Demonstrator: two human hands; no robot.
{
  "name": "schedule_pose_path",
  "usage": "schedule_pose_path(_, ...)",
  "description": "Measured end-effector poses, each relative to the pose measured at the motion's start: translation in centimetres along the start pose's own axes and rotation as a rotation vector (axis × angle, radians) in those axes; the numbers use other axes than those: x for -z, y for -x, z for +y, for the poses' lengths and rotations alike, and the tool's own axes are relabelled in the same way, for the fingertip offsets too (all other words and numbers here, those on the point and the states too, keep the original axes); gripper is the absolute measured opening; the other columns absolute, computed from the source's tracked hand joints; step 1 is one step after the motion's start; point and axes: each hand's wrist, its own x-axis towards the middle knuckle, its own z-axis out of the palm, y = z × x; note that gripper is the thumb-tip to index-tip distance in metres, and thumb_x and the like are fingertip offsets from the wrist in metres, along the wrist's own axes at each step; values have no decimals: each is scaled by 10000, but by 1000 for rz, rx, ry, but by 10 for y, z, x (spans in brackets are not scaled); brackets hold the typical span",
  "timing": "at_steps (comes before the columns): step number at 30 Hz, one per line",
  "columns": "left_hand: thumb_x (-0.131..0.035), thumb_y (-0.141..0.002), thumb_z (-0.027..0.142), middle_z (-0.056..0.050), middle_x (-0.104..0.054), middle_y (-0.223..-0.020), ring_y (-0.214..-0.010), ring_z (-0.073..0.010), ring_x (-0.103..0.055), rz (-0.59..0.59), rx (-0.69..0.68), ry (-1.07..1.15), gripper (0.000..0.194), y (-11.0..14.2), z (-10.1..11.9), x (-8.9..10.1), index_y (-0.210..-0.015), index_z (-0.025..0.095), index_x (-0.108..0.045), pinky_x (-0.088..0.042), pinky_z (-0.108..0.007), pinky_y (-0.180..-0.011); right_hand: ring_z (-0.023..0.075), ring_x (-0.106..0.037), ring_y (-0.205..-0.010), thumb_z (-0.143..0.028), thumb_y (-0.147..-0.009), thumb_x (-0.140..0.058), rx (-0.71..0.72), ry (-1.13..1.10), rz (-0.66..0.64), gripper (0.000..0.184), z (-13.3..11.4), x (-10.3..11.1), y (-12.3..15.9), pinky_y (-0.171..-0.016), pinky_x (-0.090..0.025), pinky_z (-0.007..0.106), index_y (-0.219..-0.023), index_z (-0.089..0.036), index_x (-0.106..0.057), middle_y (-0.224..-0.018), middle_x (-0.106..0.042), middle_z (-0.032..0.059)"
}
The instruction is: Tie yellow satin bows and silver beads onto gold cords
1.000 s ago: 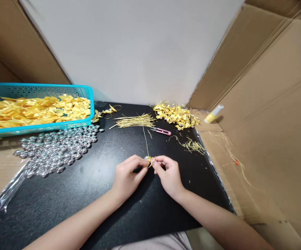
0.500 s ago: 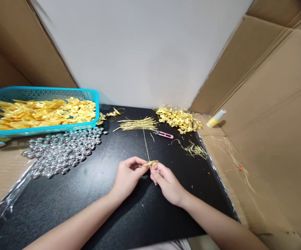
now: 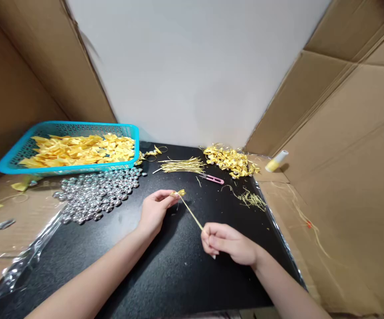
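My left hand (image 3: 155, 208) pinches a small gold ribbon bow (image 3: 181, 192) between thumb and fingertips, above the black tabletop. From the bow a gold cord (image 3: 192, 213) runs straight and taut down to the right. My right hand (image 3: 228, 243) is closed on the cord's other end, lower and nearer to me. Beyond the hands lies a bundle of cut gold cords (image 3: 183, 165). Pink-handled thread snips (image 3: 213, 179) rest just in front of that bundle.
A turquoise basket (image 3: 68, 169) of yellow ribbon pieces stands at the left, with silver beads (image 3: 98, 195) spread before it. Finished-looking gold bows (image 3: 230, 160) are heaped at the back right. Cord scraps (image 3: 252, 199) and a white tube (image 3: 277, 161) lie right. Cardboard walls surround the table.
My hands have moved apart: the right drew the cord down and to the right, while the left shifted slightly left and away with the bow. The view has turned a little left.
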Motion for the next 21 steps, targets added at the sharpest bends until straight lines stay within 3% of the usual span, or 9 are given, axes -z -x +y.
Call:
schedule_pose_path(3, -811, -483, 159, -44, -730, -644, -649, -147, -692, 58, -3, 77, 217, -11, 6, 5, -661, 115, -694, -551, -246, -721, 98, -346, -553, -444, -876, -599, 147, -7, 82, 300, -6, 13, 7, -564, -272, 261, -770, -181, -499, -597, -408, -50)
schedule_pose_path(7, -753, -535, 67, -42, -720, -619, -625, -124, -685, 121, 13, 141, 124, -20, 13, 9, -633, 106, -688, -552, -231, -736, 121, -368, -575, -391, -905, -565, 415, 22, 316, 280, -17, 29, 16, -623, -303, 298, -711, -190, -565, -608, -421, -30)
schedule_pose_path(11, -715, -581, 1, -40, -720, -626, -618, -115, -684, 135, 39, 176, 112, -24, 16, 10, -613, 103, -680, -558, -222, -731, 140, -395, -620, -382, -873, -606, 549, 29, 494, 250, -32, 39, 27, -679, -351, 316, -691, -212, -593, -642, -426, -16)
schedule_pose_path(17, -692, -616, -52, -38, -715, -623, -594, -112, -687, 117, 82, 213, 160, -26, 26, 8, -613, 105, -665, -564, -189, -661, 145, -392, -624, -385, -848, -626, 622, 28, 532, 258, -47, 47, 41, -690, -373, 322, -664, -218, -557, -640, -385, -20)
schedule_pose_path(21, -685, -643, -57, -31, -706, -615, -539, -106, -677, 93, 95, 239, 175, -37, 48, 2, -638, 114, -650, -542, -161, -541, 145, -424, -639, -373, -900, -561, 597, 132, 482, 252, -57, 48, 49, -700, -375, 313, -702, -218, -567, -651, -429, -15)
